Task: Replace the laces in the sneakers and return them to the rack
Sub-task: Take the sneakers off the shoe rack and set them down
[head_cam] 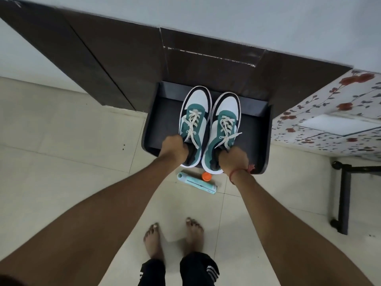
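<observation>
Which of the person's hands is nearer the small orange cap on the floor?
Right. The right hand grips a sneaker heel just above the small orange cap; the left hand is farther left.

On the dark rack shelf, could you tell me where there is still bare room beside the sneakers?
The rack shelf has bare strips left of the left sneaker and right of the right sneaker, up to the side walls. Between the sneakers there is hardly a gap. The front edge is crowded by the left hand and right hand.
</observation>
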